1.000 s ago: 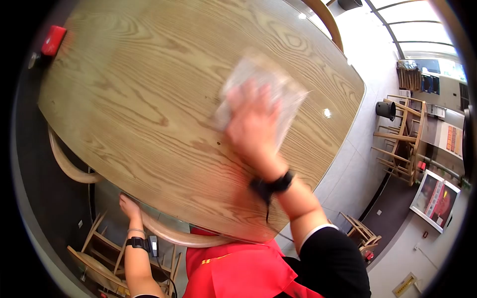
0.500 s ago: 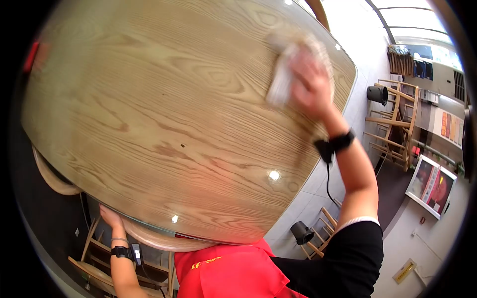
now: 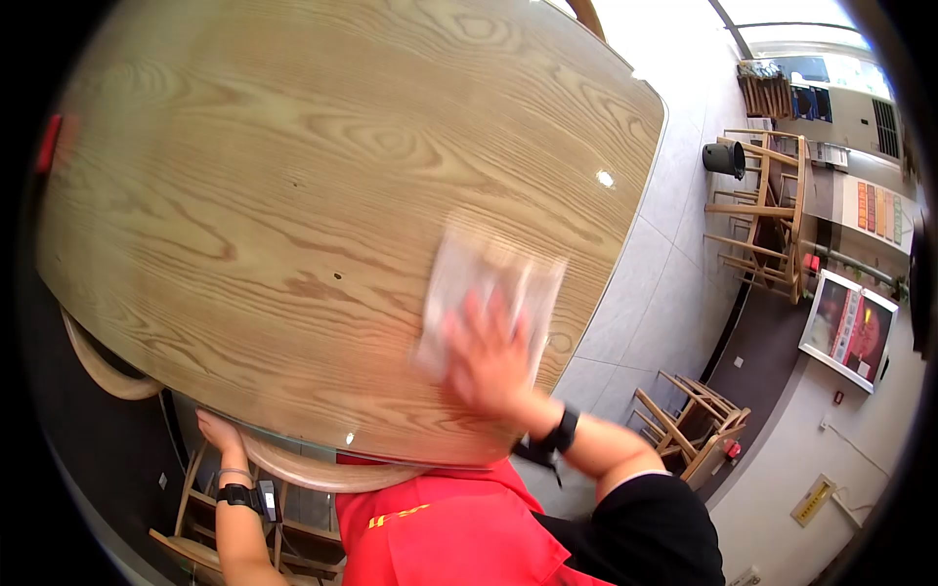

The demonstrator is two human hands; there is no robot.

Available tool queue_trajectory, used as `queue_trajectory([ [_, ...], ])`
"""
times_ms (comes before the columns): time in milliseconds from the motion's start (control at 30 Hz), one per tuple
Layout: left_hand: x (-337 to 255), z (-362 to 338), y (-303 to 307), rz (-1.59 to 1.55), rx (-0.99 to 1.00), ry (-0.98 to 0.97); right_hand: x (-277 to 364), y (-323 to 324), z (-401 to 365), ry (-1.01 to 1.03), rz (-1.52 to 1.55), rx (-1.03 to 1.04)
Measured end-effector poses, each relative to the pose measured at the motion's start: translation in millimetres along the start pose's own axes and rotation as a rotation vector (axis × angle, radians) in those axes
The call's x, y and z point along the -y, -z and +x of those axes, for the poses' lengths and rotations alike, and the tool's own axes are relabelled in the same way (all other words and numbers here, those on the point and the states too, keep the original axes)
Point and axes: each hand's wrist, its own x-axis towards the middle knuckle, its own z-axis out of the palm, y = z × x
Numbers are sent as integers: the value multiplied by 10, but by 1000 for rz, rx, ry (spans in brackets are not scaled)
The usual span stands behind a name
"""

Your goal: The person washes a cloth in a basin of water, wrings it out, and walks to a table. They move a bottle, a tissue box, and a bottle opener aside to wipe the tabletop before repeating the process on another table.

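Observation:
My right hand [image 3: 490,356] lies with its fingers spread on top of a pale cloth [image 3: 493,283], pressing it flat on the wooden table top [image 3: 244,195]. The hand and the cloth are a little blurred. At the lower left, my left hand [image 3: 221,430] touches the near edge of the table beside the curved wooden chair back [image 3: 327,471]. Its fingers are partly hidden at that edge, and what they hold cannot be made out.
Another chair back [image 3: 107,361] stands against the table's left side. Beyond the right edge are a black bin [image 3: 724,158], stacked wooden chairs [image 3: 782,210], more chairs [image 3: 689,420] and a framed picture [image 3: 848,330]. A red object [image 3: 49,144] shows at the far left.
My right hand and the cloth have moved down and to the left across the table, towards my body. My left hand has stayed at the near edge. The view has shifted slightly.

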Motion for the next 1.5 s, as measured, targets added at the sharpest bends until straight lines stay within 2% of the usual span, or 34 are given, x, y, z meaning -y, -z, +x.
queue_trajectory([
  [33,7,-9,20,-3,-2,-1,224,-83,-450,44,73,112],
  [67,8,-9,28,13,8,-20,352,-228,-948,176,69,149],
  [133,55,29,1,24,10,-42,330,-372,-1763,519,-5,195],
  [167,108,52,-10,23,-3,-39,205,-335,-1940,707,-26,232],
  [233,81,16,-17,16,6,-7,-59,-183,-1771,846,14,263],
  [267,142,53,-3,15,-4,-26,-214,-203,-1681,817,23,195],
  [300,162,84,-4,9,-16,-50,-454,-202,-1528,862,-3,290],
  [333,267,144,26,99,20,-96,-655,-41,-1147,758,0,315],
  [367,374,166,39,189,64,-142,-873,161,-624,620,13,174],
  [433,357,169,51,14,152,-9,-1373,494,166,481,-22,71],
  [467,342,151,24,4,163,-15,-1763,488,430,410,-37,-48],
  [533,294,121,26,136,21,-5,-2213,637,976,167,-81,-106],
  [600,11,-15,-14,56,-17,6,-2509,711,1479,-35,-159,-203],
  [633,-63,-52,-22,-19,-48,21,-2550,718,1654,-72,-150,-273],
  [733,352,161,-46,-62,-27,73,-2496,703,1769,-194,-211,-351],
  [767,394,206,-57,-91,-42,55,-2521,657,1800,-207,-209,-415],
  [833,376,200,-153,20,-21,-22,-2550,542,1780,-392,-45,-421],
  [900,132,119,-250,-198,-47,88,-2435,394,1643,-417,-107,-486],
  [933,323,259,-329,-343,-49,137,-2286,384,1527,-427,-83,-507],
  [967,-86,51,-230,-409,70,244,-2196,282,1375,-495,-100,-497],
  [1033,71,148,-298,-326,3,54,-1979,119,1030,-437,-177,-490],
  [1067,-168,16,-219,-391,47,101,-1861,12,817,-443,-187,-471],
  [1100,-64,68,-313,-487,47,78,-1648,-16,573,-449,-137,-458],
  [1133,329,267,-497,-514,17,-63,-1335,5,296,-486,-51,-428],
  [1167,206,131,-423,-357,58,19,-1152,-70,2,-420,-51,-456],
  [1200,207,36,-244,-373,23,25,-880,-124,-345,-383,-12,-447],
  [1267,277,-199,70,-474,332,-68,-435,-346,-1137,-297,7,-403],
  [1300,382,-368,195,-530,481,-107,-239,-502,-1513,-249,52,-445],
  [1367,804,-725,538,-557,483,-203,181,-756,-2209,-300,214,-442],
  [1433,1349,-926,830,-569,548,-291,447,-975,-2538,-413,263,-432],
  [1500,1892,-1381,1545,-505,618,-214,336,-1245,-2807,-440,295,-559],
])
